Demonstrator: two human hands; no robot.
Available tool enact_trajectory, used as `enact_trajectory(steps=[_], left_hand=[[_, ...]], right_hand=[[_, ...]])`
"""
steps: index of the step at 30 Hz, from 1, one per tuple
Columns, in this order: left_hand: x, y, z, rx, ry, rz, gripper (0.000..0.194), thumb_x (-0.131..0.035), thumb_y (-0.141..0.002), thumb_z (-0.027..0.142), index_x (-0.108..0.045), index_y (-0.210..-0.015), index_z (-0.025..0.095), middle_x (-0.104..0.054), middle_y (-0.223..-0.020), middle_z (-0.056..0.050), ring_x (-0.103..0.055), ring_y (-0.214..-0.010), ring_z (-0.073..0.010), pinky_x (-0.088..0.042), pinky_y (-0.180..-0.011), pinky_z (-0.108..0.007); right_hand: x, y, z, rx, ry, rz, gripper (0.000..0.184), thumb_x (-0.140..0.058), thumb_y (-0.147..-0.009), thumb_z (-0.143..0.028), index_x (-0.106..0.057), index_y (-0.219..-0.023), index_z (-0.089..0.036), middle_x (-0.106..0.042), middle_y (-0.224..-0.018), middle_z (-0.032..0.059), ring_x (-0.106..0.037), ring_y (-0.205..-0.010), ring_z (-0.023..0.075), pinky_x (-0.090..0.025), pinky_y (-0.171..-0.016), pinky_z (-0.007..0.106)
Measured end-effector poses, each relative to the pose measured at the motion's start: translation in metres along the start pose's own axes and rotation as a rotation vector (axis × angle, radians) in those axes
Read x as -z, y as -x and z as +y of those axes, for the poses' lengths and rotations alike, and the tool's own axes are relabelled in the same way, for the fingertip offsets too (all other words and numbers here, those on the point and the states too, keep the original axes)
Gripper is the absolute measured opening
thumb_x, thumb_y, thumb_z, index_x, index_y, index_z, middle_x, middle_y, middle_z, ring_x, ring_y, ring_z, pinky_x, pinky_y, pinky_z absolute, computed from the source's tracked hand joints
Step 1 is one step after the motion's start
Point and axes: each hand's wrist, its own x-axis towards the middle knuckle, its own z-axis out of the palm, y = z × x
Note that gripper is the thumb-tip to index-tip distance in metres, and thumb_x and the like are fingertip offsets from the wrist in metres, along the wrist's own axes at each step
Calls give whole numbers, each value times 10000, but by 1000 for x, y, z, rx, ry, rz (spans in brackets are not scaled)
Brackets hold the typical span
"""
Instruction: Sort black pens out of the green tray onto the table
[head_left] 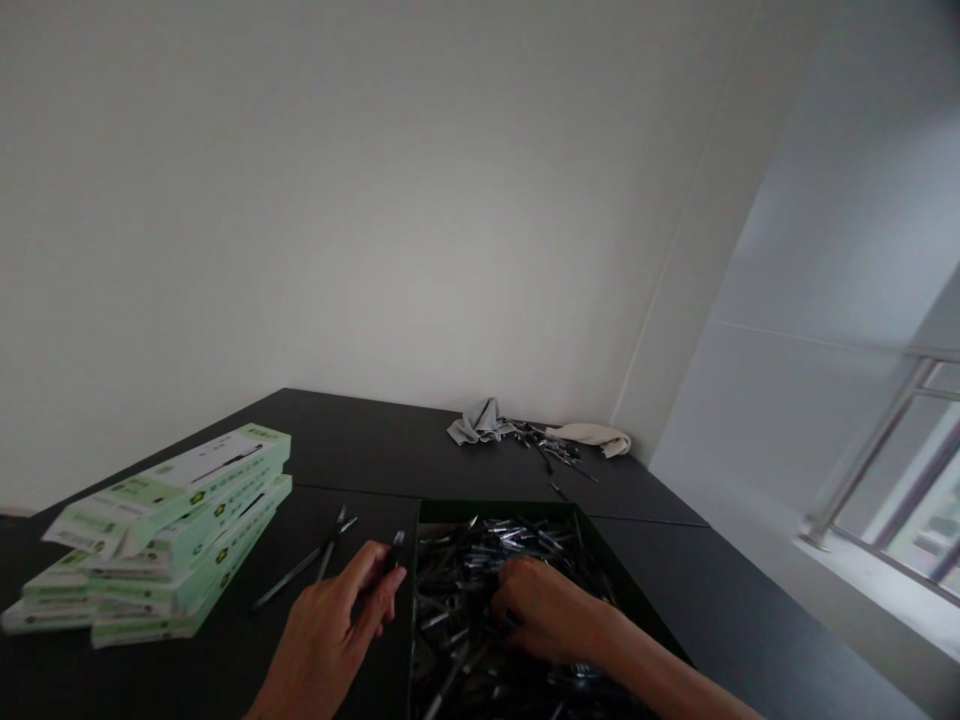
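A dark green box (600,545) on the black table (360,450) is filled with several dark and silver pens (487,545). My right hand (547,610) reaches down into the pile, fingers curled among the pens; what it grips is hidden. My left hand (337,625) rests at the box's left edge, fingers closed on a single dark pen (394,548) that points upward. Two more pens (311,562) lie loose on the table just left of that hand.
A stack of light green flat boxes (172,530) sits at the left. At the far corner lie a grey cloth (476,422), a beige cloth (596,436) and scattered pens (547,445). White walls stand behind; a window with a rail (885,440) is at right.
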Motion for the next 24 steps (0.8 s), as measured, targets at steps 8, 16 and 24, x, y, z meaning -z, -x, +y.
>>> enact_trajectory(steps=[8, 16, 24], left_hand=[[-1, -1, -4, 0, 3, 13, 209, -411, -943, 441, -462, -865, 253, -601, -588, 95, -626, -520, -111, -435, -564, -211], [-3, 0, -7, -8, 10, 19, 207, -423, -939, 436, -467, -845, 257, -602, -594, 92, -624, -518, -110, -440, -567, -206], [-5, 2, -8, -1, 22, 25, 200, -440, -933, 436, -480, -857, 255, -606, -587, 93, -630, -514, -110, -445, -567, -198]], right_hand=[[21, 11, 0, 23, -183, 199, 68, -708, -746, -231, -707, -801, -191, -635, -885, 25, -574, -890, 165, -404, -768, 235], [45, 25, 2, -47, -718, 478, 108, -635, -822, -256, -650, -803, -150, -594, -752, -3, -536, -717, 132, -397, -673, 240], [52, 34, 7, -43, -979, 622, 222, -585, -868, -363, -566, -780, -160, -485, -674, -31, -440, -617, 107, -389, -564, 231]])
